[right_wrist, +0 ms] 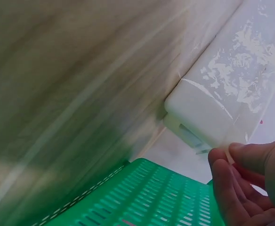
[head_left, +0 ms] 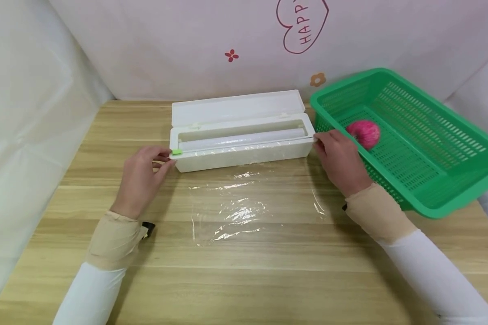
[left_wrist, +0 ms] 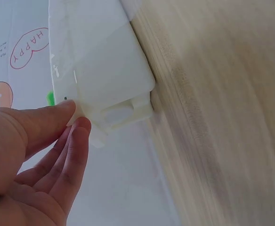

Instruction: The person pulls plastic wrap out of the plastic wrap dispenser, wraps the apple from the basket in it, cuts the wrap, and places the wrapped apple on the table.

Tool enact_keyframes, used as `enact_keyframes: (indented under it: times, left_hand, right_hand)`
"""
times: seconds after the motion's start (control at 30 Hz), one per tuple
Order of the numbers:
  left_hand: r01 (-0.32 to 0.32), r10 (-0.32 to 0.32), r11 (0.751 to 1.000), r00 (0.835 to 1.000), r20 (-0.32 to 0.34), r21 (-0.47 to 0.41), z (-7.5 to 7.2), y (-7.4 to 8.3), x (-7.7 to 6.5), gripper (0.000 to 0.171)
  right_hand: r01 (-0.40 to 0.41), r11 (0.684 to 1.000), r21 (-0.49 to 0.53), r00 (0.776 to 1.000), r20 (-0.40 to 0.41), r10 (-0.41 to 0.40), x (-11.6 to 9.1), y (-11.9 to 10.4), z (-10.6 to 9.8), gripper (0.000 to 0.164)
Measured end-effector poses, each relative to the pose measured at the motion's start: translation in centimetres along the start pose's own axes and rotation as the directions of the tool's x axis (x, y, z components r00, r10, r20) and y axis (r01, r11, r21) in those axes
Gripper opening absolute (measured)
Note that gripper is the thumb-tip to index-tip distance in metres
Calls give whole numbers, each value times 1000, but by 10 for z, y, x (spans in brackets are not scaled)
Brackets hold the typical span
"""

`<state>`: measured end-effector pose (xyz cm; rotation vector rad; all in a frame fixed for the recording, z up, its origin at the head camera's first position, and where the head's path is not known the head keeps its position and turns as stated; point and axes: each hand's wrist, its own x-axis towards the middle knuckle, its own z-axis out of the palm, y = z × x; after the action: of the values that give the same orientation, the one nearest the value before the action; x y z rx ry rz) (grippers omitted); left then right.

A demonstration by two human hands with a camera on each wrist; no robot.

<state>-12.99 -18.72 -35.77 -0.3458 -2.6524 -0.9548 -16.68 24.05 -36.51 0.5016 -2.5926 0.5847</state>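
A white plastic wrap dispenser [head_left: 244,155] lies on the table with its lid [head_left: 237,108] raised, showing the roll [head_left: 244,139] inside. Along its top front edge runs a thin cutter rail [head_left: 244,148], with a green slider [head_left: 176,152] at the left end. My left hand [head_left: 141,178] pinches the rail's left end between thumb and index finger. At the opposite end, my right hand [head_left: 341,160] pinches the rail's tip, also visible in the right wrist view [right_wrist: 230,156]. Clear plastic wrap [head_left: 244,214] extends from the dispenser's front over the table.
A green slotted basket [head_left: 427,212] stands close at the right, beside my right hand and forearm. Inside it lies a pinkish-red apple [head_left: 365,134]. A pale printed cloth [head_left: 179,49] hangs behind the wooden table [head_left: 195,293].
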Motion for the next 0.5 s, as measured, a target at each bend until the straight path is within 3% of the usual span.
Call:
enact_keyframes:
  times: [0.17,0.33,0.5]
  left_hand:
    - [26,-26,1000,1000,-14,0,0,-3,10,23]
    - [52,-53,998,999,-6,-20,4,-7,23,37]
    - [6,-5,996,1000,-6,93,13,-12,40,36]
  right_hand:
    - [-42,998,-45,999,26,44,13,-7,5,12]
    - [-65,991,-121,994,85,75,29,-9,8,10]
    - [-29,973,-230,988,143,63,45,-7,10,6]
